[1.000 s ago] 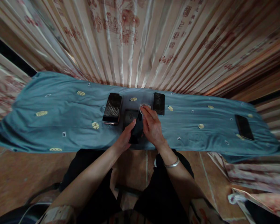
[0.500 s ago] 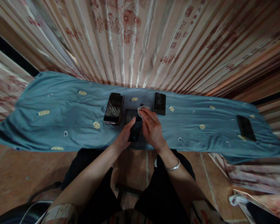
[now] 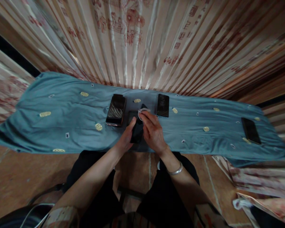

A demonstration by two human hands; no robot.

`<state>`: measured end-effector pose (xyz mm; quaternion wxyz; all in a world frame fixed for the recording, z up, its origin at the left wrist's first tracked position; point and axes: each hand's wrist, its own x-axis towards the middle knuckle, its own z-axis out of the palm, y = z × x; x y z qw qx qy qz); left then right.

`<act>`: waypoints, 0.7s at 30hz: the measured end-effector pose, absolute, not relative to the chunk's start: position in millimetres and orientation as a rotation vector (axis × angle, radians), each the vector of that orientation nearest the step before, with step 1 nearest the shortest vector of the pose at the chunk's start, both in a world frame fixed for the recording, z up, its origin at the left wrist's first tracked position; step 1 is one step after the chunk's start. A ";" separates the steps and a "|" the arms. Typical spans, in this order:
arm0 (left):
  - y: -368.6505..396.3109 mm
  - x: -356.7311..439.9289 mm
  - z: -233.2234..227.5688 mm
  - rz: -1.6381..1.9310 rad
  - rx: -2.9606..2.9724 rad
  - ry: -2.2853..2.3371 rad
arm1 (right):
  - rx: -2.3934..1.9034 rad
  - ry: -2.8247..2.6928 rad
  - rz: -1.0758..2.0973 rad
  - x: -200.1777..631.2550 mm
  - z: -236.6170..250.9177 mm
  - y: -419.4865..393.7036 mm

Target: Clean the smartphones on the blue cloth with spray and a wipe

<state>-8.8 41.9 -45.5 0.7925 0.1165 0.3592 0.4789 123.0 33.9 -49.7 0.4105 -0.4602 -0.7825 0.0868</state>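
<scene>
My left hand (image 3: 127,135) is closed around the lower left edge of a dark smartphone (image 3: 137,132), its thumb along the side. The phone is tilted, its top end pointing away from me. Between the fingertips of my right hand (image 3: 154,131) is a small white wipe (image 3: 143,110), pressed against the upper part of the phone. Under the held phone lies another dark flat thing, mostly hidden by the hands. A stack of phones (image 3: 116,110) sits left of my hands. Just beyond my right hand a phone with a cracked-looking screen (image 3: 162,105) lies flat.
A blue cloth with yellow pineapple prints (image 3: 68,123) covers the long narrow table. One more black phone (image 3: 251,130) lies near its right end. Behind the table hangs a pleated, printed curtain (image 3: 133,57). My knees are against the table's front edge.
My right hand has shifted slightly left with the wipe across the phone, and more of the phone's top end shows. My left hand stays about where it was.
</scene>
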 end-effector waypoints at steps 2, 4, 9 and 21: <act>42.3 -8.4 -43.9 1.042 0.232 0.768 | -1.151 -1.974 0.232 121.9 -49.6 33.1; 42.6 -8.3 -41.5 1.046 0.219 0.775 | -1.135 -1.985 0.244 121.1 -49.2 32.2; 44.0 -8.0 -36.3 1.034 0.191 0.795 | -1.126 -1.983 0.235 119.9 -48.6 30.8; 46.6 -11.6 -39.6 1.055 0.163 0.773 | -1.107 -2.024 0.262 114.9 -48.8 27.6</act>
